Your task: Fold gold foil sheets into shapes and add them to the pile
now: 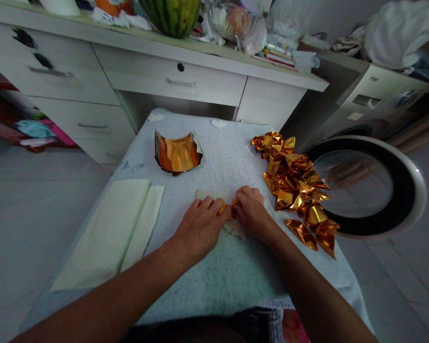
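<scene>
My left hand and my right hand meet low over the middle of the cloth-covered table. Their fingers are closed on a small piece of gold foil paper, mostly hidden by them. Beneath the fingers lies a pale sheet, partly covered. Beyond my left hand stands a curved stack of gold foil sheets, its ends bent upward. A pile of folded gold foil pieces spreads along the right side, near my right hand. Stacked pale paper lies flat to the left.
A blue-grey cloth covers the table. A white drawer cabinet stands behind it, with a watermelon and bags on top. At the right, the open round door of a washing machine reaches close to the table edge.
</scene>
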A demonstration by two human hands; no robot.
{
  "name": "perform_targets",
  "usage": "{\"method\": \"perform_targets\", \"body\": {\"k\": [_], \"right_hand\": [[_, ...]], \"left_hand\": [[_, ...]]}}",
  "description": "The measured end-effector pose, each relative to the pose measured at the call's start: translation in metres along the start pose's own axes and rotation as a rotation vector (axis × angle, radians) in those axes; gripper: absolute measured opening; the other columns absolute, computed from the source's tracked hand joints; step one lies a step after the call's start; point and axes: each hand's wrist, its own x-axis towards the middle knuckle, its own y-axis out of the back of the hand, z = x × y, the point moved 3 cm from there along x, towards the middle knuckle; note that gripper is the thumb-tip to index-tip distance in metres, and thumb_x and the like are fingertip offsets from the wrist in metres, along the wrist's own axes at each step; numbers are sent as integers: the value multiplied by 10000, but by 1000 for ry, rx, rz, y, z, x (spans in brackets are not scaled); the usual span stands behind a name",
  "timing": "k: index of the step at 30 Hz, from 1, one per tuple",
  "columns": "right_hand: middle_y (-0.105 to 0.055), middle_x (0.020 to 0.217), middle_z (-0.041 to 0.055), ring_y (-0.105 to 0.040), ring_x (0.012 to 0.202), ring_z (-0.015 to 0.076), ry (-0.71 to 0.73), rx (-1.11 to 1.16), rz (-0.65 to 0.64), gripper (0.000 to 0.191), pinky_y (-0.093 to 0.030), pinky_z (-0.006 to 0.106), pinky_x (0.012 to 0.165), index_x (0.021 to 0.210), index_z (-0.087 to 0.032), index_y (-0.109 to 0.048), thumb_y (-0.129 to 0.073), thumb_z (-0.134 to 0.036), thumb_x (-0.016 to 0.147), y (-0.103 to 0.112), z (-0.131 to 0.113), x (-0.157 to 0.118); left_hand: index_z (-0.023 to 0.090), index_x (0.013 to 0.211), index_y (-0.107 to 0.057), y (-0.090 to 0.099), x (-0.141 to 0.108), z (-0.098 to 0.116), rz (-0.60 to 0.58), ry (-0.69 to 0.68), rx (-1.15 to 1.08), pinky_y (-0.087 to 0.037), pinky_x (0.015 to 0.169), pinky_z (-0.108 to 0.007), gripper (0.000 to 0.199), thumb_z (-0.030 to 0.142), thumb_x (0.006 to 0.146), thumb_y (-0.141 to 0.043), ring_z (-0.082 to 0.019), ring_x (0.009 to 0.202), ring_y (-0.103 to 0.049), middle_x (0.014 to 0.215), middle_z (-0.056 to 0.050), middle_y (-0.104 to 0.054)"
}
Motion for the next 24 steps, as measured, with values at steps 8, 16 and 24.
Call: {"method": "perform_targets", "body": {"k": [8, 16, 24], "right_hand": [[-551, 1018, 99, -434, 942, 260, 24, -6, -18, 161, -324, 393, 769, 782, -186, -535, -471, -114, 911, 1, -1, 0], [-541, 990, 81, -437, 945, 247, 55, 21, -10, 138, -331, 383, 789, 797, -185, -538, -496, -89, 888, 2, 0, -1], [-542, 983, 79, -438, 943, 241, 94, 38, -12, 136, -340, 388, 830, 807, -179, -545, -494, -92, 898, 2, 2, -1]], "left_hand": [[229, 1150, -607, 0, 0, 2, -15, 6, 28, -421, 743, -392, 247, 139, 946, -502, -250, 957, -526, 1042, -52, -607], [232, 1145, -603, 0, 0, 1, -15, 10, 14, -418, 744, -394, 237, 146, 943, -513, -252, 956, -523, 1035, -36, -604], [232, 1154, -602, 0, 0, 2, -19, 8, 31, -410, 745, -382, 243, 147, 951, -498, -243, 956, -521, 1035, -48, -607]]}}
